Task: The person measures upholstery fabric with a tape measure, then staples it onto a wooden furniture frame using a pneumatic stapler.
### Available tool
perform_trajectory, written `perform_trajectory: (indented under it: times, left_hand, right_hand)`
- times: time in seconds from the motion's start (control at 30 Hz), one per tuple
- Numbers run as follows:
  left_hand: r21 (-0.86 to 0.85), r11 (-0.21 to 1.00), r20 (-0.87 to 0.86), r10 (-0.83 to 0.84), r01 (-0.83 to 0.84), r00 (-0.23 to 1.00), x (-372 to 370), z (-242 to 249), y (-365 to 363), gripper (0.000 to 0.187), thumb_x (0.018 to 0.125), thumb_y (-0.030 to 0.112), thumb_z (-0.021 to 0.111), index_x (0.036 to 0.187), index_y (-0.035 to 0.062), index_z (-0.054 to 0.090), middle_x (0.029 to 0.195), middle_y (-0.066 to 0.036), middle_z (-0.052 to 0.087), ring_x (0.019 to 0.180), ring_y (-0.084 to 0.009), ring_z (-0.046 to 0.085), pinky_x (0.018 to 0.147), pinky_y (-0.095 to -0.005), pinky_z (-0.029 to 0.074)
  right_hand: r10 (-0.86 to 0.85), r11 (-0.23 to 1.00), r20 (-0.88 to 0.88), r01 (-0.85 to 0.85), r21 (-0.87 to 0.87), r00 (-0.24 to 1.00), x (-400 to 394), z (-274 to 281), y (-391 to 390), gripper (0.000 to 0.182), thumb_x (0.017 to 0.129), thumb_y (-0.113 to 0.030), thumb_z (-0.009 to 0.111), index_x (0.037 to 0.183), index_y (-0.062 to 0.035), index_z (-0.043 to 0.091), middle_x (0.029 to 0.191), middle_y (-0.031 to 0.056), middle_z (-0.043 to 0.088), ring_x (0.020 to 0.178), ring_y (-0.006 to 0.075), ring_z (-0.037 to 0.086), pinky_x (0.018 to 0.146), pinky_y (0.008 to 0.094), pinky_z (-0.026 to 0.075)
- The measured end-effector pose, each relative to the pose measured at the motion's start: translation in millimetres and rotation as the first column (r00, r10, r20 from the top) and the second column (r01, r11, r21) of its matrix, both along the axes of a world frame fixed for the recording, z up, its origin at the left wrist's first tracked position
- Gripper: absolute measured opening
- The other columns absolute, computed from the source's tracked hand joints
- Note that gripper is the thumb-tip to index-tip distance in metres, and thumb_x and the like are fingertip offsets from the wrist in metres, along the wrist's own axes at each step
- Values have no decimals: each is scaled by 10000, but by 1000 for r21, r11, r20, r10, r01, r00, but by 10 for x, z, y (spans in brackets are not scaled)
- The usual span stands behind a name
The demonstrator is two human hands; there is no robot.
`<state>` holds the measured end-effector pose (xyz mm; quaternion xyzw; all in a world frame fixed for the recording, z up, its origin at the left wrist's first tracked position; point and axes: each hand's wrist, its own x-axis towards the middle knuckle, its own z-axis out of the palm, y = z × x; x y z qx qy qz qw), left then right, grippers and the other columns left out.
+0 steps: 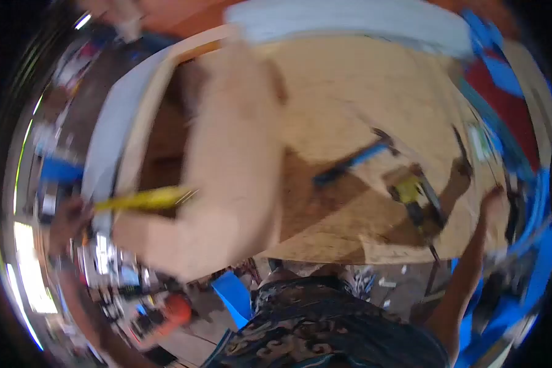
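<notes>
My left hand (72, 221), at the far left, is closed on the end of a yellow strip (147, 199) resembling a measuring tape. The strip reaches across to a large, blurred, bent beige piece (236, 153) lying over the left part of a wooden panel (349, 73). On the right, my right hand (494, 195) is at the panel's edge; its fingers are too smeared to read. A hammer with a blue handle (352, 162) and a yellow and black tool (417, 197) lie on the panel between my hands.
Light padding (356, 21) runs along the panel's far edge, and more (107, 141) along its left side. A slim dark tool (461, 147) lies toward the right. Below are a blue object (233, 297) and an orange item (176, 308) on the cluttered floor.
</notes>
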<state>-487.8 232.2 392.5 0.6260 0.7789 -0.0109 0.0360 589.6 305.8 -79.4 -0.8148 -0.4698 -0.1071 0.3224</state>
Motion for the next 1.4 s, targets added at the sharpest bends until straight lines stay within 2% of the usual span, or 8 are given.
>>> perform_trajectory:
  times: [0.03, 0.13, 0.23, 0.4, 0.6, 0.7, 0.8, 1.4]
  left_hand:
    - [-31, 999, 19, -38, 38, 999, 58, -18, 19, 157, 777, 127, 690, 841, 30, 583, 785, -40, 539, 737, -129, 512, 667, -270, 431]
    - [-37, 974, 279, -206, 224, 938, 703, 172, 166, 138, 786, 102, 674, 805, -9, 594, 684, -27, 554, 666, -96, 523, 603, -251, 417]
    - [-115, 944, 526, -205, 308, 826, 414, 113, 223, 78, 787, 57, 657, 782, 26, 586, 692, -20, 543, 604, -79, 520, 552, -222, 409]
    - [49, 797, 134, -603, 603, 786, 319, 179, 305, 153, 783, 154, 659, 792, 9, 609, 702, -70, 567, 657, -146, 536, 614, -286, 441]
    - [-54, 771, 286, -597, 635, 749, 155, 190, 247, 218, 776, 218, 668, 764, 14, 593, 707, -77, 588, 639, -188, 536, 603, -315, 444]
    - [65, 769, 245, -631, 636, 737, 110, 115, 54, 235, 779, 228, 666, 755, 10, 584, 704, -89, 585, 637, -197, 536, 590, -320, 441]
    - [153, 686, 224, -725, 711, 652, 29, 30, 66, 227, 794, 194, 652, 739, -10, 569, 681, -125, 568, 641, -228, 544, 591, -333, 444]
    - [138, 693, 321, -707, 708, 630, 23, 18, 76, 253, 800, 145, 643, 684, -29, 501, 607, -128, 501, 514, -188, 461, 510, -325, 393]
  right_hand:
    - [-77, 936, 2, 71, 344, 997, -417, 139, 164, 328, 911, -276, 527, 1129, -32, 529, 926, 69, 624, 764, 218, 585, 665, 319, 473]
    - [224, 876, -350, -31, 481, 910, -1844, 1255, 136, 291, 910, -273, 542, 1080, -36, 534, 805, 2, 557, 676, 108, 503, 564, 245, 398]
    - [388, 728, -282, -104, 678, 878, -3580, 2291, -172, 237, 912, -251, 549, 1028, -44, 537, 727, -57, 452, 607, 29, 384, 508, 192, 297]
    - [594, 584, -213, -234, 777, 776, -5420, 3236, -717, 158, 908, -199, 545, 964, -52, 529, 684, -57, 428, 565, 11, 358, 474, 177, 247]
    - [905, 356, -251, -293, 887, 343, -6134, 3557, -1168, 317, 954, -319, 380, 737, -92, 426, 676, 26, 427, 552, 148, 400, 474, 273, 323]
    - [876, 329, -191, -258, 909, 444, -6904, 3923, -1152, 330, 954, -337, 383, 776, -69, 459, 817, 64, 492, 615, 160, 457, 527, 267, 360]
    - [923, 316, -376, -389, 865, -86, -6889, 3885, -1160, 316, 953, -318, 383, 853, -46, 508, 876, 90, 538, 686, 154, 516, 554, 251, 387]
    - [777, 474, -598, -810, 346, 198, -8457, 4148, -861, 74, 727, -30, 622, 783, 16, 608, 721, 47, 623, 660, 67, 556, 589, 212, 449]
